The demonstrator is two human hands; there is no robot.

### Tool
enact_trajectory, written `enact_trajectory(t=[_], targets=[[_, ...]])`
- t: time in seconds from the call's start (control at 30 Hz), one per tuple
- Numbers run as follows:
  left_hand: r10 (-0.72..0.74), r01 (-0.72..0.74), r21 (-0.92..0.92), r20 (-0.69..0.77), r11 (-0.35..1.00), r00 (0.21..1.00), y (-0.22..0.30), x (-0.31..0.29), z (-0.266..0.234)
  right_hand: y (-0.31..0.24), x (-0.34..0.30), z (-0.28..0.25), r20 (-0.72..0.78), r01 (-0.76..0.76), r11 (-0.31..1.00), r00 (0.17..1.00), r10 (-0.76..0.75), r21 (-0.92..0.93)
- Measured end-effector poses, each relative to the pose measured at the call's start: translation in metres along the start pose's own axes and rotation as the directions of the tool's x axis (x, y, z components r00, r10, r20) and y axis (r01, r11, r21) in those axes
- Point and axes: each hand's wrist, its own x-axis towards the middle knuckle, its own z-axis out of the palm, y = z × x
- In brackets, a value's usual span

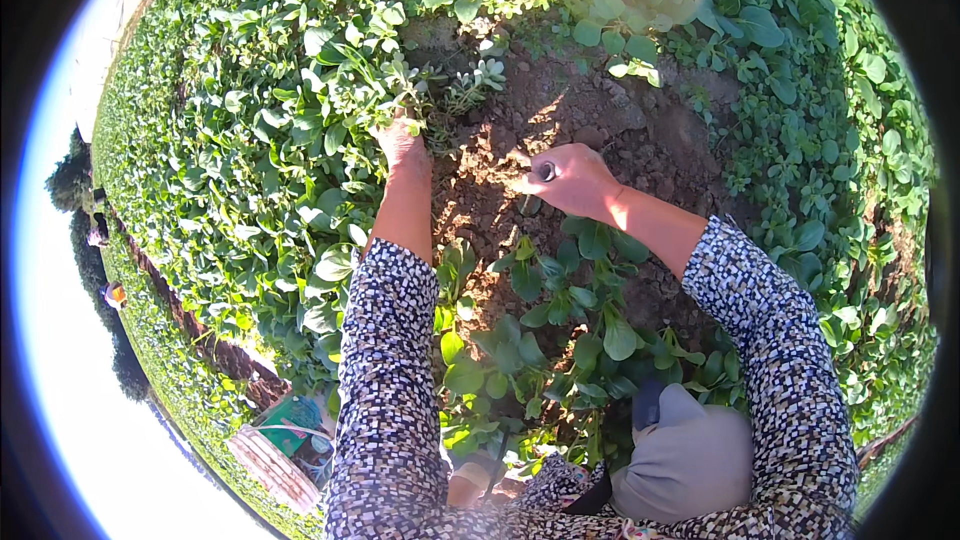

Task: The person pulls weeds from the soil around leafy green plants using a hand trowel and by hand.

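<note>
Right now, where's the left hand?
Head view, upper centre-left: the left hand is at the edge of the leafy green plants, gripping their stems beside the bare soil patch, left of the right hand.

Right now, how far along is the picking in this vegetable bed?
A patch of bare soil in front of the person looks already cleared. In hand: the left hand grips leafy plants at the patch's edge, and the right hand is closed on a small dark tool over the soil. Left: dense greens all around, plus a clump by the knees.
</note>
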Motion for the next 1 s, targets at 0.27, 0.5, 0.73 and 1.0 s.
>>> enact_trajectory(t=[0.27, 0.5, 0.73, 1.0], targets=[[0.366, -0.459, 0.607, 0.280, 0.649, 0.888, 0.034, 0.008, 0.008, -0.025, 0.053, 0.023, 0.119, 0.310, 0.806, 0.949, -0.291, -0.505], [0.252, -0.244, 0.970, 0.240, -0.018, 0.937, 0.074, -0.026, 0.055, -0.012, 0.018, 0.022, -0.147, 0.150, 0.953, 0.970, -0.193, -0.262], [0.010, -0.069, 0.946, 0.076, -0.316, 0.997, 0.101, -0.041, 0.099, -0.042, 0.093, 0.021, 0.115, 0.143, 0.827, 0.989, -0.095, -0.544], [0.282, -0.124, 0.902, 0.256, -0.413, 0.925, 0.076, 0.007, 0.022, -0.017, 0.045, 0.003, 0.054, 0.315, 0.867, 0.946, -0.320, -0.387]])
